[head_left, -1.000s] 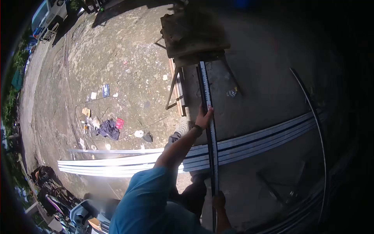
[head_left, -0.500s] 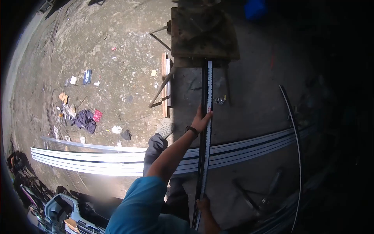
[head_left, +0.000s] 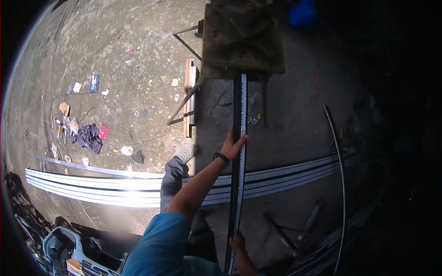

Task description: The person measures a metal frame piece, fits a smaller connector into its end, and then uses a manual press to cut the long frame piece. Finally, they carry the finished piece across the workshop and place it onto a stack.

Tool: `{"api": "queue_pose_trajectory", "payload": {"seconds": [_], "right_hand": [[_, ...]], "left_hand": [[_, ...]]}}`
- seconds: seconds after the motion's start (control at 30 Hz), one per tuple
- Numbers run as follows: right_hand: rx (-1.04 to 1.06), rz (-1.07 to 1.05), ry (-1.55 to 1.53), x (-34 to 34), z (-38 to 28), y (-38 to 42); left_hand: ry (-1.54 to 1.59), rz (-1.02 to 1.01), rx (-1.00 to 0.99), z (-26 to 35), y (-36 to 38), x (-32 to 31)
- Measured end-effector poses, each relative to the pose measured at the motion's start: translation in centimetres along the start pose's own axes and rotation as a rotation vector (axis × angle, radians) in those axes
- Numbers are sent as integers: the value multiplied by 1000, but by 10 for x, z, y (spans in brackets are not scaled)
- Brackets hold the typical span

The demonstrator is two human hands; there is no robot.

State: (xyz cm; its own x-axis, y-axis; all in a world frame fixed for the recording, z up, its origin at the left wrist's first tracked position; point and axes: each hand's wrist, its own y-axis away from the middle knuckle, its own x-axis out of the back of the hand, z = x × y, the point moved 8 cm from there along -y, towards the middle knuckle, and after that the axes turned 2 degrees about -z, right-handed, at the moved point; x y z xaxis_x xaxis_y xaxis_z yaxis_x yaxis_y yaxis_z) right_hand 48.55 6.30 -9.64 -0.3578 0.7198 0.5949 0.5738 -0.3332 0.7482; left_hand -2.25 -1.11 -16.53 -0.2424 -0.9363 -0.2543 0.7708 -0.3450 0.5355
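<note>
A long dark aluminium profile (head_left: 235,193) with a white printed strip (head_left: 243,101) runs lengthwise in front of me. Its far end meets the near edge of a worn work table (head_left: 243,41). My left hand (head_left: 235,145), a dark band at the wrist, grips the profile around its middle, thumb over the printed strip. Farther down, close to my body, my right hand (head_left: 238,241) is closed around the same profile. The undersides of both grips are hidden.
Several long, shiny profiles (head_left: 96,186) lie across the floor beneath the held one. A thin curved strip (head_left: 340,165) is at right. Wooden and metal lengths (head_left: 189,101) lie by the table's legs. Cloth (head_left: 90,138) and litter are at left, a blue-grey object (head_left: 64,244) bottom left.
My view has shifted slightly, so the floor items appear farther left. Both hands keep hold of the profile at about the same spots, and its printed lettering is clearer.
</note>
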Motion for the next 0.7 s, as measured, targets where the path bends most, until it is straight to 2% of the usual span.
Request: {"api": "queue_pose_trajectory", "payload": {"seconds": [0.13, 0.23, 0.5, 0.7], "right_hand": [[-63, -8, 59, 2, 7, -4], [12, 28, 41, 3, 12, -6], [14, -27, 32, -8, 19, -11], [27, -52, 26, -23, 21, -17]], "left_hand": [[24, 14, -6, -6, -5, 0], [6, 41, 3, -15, -6, 0], [144, 50, -21, -15, -5, 1], [67, 67, -2, -2, 4, 11]]}}
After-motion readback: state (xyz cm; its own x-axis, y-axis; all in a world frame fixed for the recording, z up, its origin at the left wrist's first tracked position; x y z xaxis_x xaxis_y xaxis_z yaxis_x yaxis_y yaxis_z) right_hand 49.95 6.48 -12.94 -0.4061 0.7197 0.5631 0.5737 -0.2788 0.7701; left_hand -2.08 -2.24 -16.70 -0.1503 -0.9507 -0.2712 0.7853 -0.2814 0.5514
